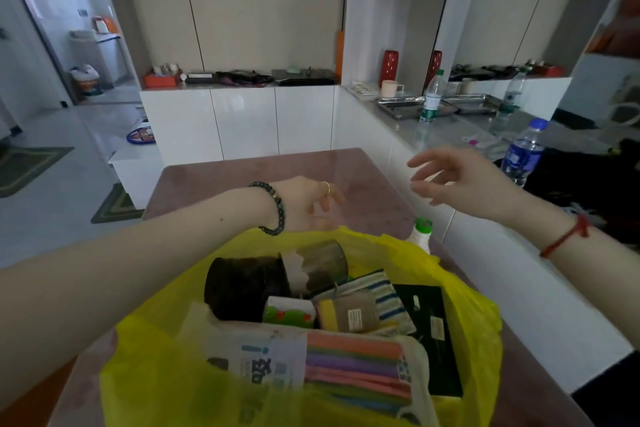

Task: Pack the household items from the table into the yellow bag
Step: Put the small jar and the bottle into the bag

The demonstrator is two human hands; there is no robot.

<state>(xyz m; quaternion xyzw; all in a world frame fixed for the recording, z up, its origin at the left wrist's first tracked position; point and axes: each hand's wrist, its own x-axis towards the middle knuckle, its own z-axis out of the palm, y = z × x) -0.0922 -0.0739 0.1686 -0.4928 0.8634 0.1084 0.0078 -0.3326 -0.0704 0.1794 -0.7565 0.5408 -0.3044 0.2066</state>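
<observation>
The yellow bag (478, 322) stands open on the pinkish table (242, 177), right below me. Inside lie a black roll (242, 288), a dark cylinder (322, 263), a green-and-white pack (289, 314), a sponge pack (346, 315), a striped cloth (388, 298), a flat black package (433, 340) and a pack of coloured cloths (356, 367). A white bottle with a green cap (420, 236) stands on the table just behind the bag's far right rim. My left hand (304, 204) hovers at the far rim, fingers loosely curled, nothing in them. My right hand (460, 180) is in the air above the table's right edge, fingers spread and empty.
A grey counter (433, 128) runs along the right with a blue-labelled water bottle (523, 152), a green-labelled bottle (431, 97), steel trays (401, 106) and a pink cup (391, 88). A dark bulky item (588, 191) sits at the right. White cabinets (242, 121) stand behind the table.
</observation>
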